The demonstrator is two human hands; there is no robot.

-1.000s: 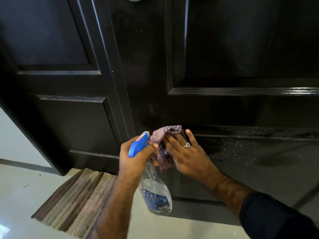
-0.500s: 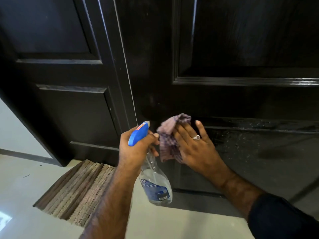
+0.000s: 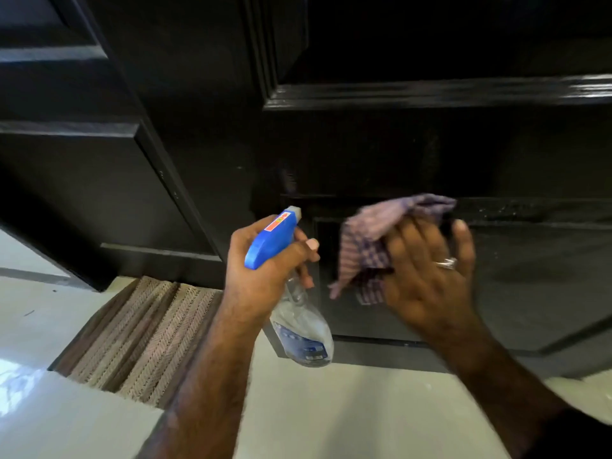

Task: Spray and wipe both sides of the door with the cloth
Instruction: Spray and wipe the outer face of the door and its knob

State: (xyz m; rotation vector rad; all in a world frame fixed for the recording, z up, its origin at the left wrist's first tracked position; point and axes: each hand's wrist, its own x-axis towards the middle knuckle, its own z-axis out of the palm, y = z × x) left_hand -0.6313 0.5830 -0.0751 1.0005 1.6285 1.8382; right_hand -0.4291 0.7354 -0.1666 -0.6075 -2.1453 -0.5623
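A dark glossy panelled door (image 3: 381, 150) fills the upper view. My right hand (image 3: 427, 279), a ring on one finger, presses a purple checked cloth (image 3: 367, 240) against the door's lower panel, where fine droplets show along the ledge to the right. My left hand (image 3: 261, 276) grips a clear spray bottle (image 3: 299, 332) with a blue trigger head, held just left of the cloth, nozzle pointing toward the door.
A second dark panelled door leaf (image 3: 82, 160) stands at the left. A striped woven doormat (image 3: 142, 332) lies on the pale glossy tiled floor (image 3: 314, 419) below the doors. A white wall (image 3: 20, 253) shows at the far left.
My right hand has slid the cloth to the right along the lower panel, away from the spray bottle. The left hand keeps the bottle in about the same place.
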